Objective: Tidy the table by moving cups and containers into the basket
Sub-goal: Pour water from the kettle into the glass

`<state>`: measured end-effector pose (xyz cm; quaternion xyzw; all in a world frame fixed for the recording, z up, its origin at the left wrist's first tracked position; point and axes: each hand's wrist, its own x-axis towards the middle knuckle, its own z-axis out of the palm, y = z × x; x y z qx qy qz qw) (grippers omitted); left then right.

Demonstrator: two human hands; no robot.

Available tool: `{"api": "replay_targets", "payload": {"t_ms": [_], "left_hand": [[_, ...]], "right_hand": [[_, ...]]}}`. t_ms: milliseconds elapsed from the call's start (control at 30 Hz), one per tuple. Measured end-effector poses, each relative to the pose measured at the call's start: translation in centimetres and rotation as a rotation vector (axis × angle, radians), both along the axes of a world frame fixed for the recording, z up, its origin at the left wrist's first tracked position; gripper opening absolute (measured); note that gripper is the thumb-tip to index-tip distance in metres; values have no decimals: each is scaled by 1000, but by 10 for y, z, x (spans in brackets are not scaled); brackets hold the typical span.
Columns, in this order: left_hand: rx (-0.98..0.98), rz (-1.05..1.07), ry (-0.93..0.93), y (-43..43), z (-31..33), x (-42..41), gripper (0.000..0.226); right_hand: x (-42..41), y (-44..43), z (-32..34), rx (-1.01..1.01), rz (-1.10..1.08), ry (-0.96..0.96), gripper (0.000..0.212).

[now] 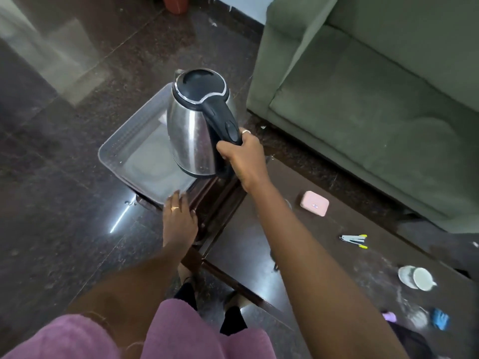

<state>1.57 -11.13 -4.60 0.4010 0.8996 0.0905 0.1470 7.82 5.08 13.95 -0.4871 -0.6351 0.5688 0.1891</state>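
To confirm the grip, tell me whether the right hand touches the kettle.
Touching. Head view shows the right hand gripping the kettle by its black handle.

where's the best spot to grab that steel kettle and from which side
Take the kettle by its black handle, coming from the near right side, as the right hand does. The handle loops from the lid down the side facing the person, leaving room for curled fingers; the steel body is wide, smooth and tapering, poor for one hand.
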Motion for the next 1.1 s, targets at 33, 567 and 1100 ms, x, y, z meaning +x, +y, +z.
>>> {"api": "replay_targets", "payload": {"t_ms": [33,567,1100], "left_hand": [[-3,-106,6,8,2,9,54],[-71,-226,-452,122,-54,132,98],[-170,-204,-333,153,-45,153,83]], "right_hand": [[17,6,5,29,-16,-31,10],[257,84,3,250,207,-763,36],[262,78,-60,222,457,-895,31]]}}
